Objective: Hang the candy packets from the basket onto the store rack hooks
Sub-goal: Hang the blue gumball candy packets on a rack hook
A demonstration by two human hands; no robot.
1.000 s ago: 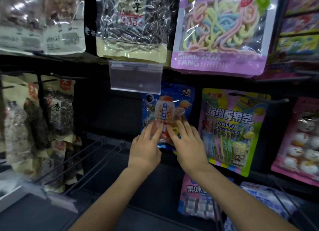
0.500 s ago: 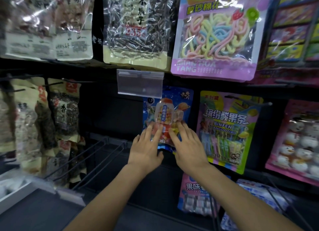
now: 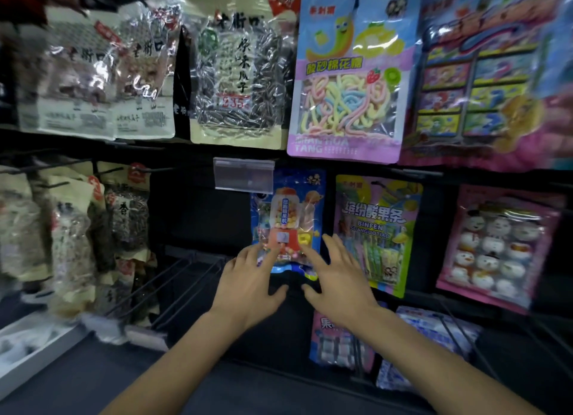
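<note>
Both hands have their fingers straight and spread, gripping nothing. The left hand [image 3: 251, 286] and right hand [image 3: 339, 283] reach the lower edge of the blue candy packet [image 3: 290, 216]; whether the fingertips touch it I cannot tell. The packet hangs on the rack under a clear tag holder [image 3: 244, 175], small coloured sweets showing through its window. Right of it, a green-edged packet [image 3: 379, 225] shows sour strips and a pink packet [image 3: 496, 247] shows snowman-faced sweets.

Above me hangs a sunflower-seed bag [image 3: 237, 83], with two clear nut bags [image 3: 105, 73] just left of it. A clear label holder [image 3: 244, 174] sits below. Brownish snack bags [image 3: 74, 244] hang at my left, above a white tray [image 3: 28, 349].
</note>
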